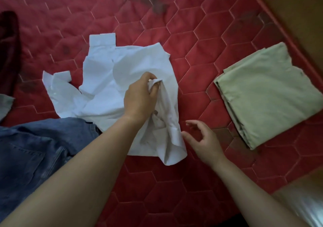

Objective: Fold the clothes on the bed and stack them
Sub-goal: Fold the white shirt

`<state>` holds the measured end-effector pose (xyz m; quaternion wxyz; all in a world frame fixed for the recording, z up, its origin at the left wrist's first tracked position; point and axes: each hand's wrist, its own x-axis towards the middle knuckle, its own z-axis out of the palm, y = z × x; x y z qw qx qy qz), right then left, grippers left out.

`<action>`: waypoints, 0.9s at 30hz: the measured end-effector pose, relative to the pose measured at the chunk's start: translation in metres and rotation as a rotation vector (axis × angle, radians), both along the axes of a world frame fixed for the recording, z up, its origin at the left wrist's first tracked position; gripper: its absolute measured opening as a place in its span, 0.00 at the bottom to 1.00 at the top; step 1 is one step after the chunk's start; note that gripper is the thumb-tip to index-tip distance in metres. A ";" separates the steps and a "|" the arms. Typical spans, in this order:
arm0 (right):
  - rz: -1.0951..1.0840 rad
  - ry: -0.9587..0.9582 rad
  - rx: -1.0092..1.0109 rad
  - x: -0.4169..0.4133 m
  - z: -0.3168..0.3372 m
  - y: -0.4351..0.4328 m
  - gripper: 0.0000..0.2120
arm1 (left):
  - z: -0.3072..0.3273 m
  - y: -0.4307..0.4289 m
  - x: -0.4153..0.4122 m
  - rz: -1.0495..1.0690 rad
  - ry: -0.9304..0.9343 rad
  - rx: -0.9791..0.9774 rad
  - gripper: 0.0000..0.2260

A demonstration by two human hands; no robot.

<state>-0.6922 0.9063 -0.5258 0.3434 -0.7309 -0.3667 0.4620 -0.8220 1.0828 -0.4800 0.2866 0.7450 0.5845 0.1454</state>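
White shirt [104, 87]: rumpled and unfolded, at the middle of the red quilted mattress [192, 52]. Two cuffed sleeves out toward the far and left sides, body bunched toward the near right.

Left hand [139, 97]: over the shirt's middle, fingers curled tight around a gathered wad of the white cloth. Holds that wad pinched between thumb and fingers, with a ridge of fabric running from the fist down to the shirt's near right corner.

Right hand [201, 137]: just beside that near right corner, above the mattress. Fingers loosely curved, thumb and forefinger apart, nothing held. Thumb tip at the very edge of the cloth; touching or just short of it, cannot tell.

Hands near each other but apart, the raised ridge of shirt between them.

Folded pale green garment [267, 94]: flat on the mattress to the right, well apart from the shirt, in a neat layered rectangle.

Blue jeans [35, 148]: unfolded at the near left, touching the shirt's near left edge, partly hidden by the left forearm.

Dark maroon cloth [8, 52]: at the far left edge, apart from the shirt.
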 end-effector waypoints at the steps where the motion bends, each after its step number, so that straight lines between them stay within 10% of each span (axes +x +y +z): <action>1: 0.033 0.007 -0.002 -0.006 0.000 0.001 0.23 | -0.001 0.002 -0.001 0.012 0.013 0.020 0.05; 6: -0.106 0.027 0.022 -0.023 -0.012 0.010 0.03 | -0.003 0.004 -0.019 0.004 0.073 0.007 0.06; 11: -0.146 -0.005 -0.054 0.002 -0.025 0.011 0.05 | -0.005 -0.013 -0.020 -0.680 0.286 0.329 0.24; 15: -0.027 -0.105 -0.142 0.017 -0.039 -0.016 0.09 | -0.018 -0.038 -0.016 -1.027 0.378 0.040 0.22; 23: -0.071 -0.086 -0.133 0.028 -0.042 -0.034 0.11 | -0.040 -0.040 -0.028 -0.927 0.447 -0.183 0.07; 27: 0.089 -0.377 -0.117 0.040 -0.042 -0.033 0.21 | -0.039 -0.039 -0.028 -1.036 0.491 -0.228 0.17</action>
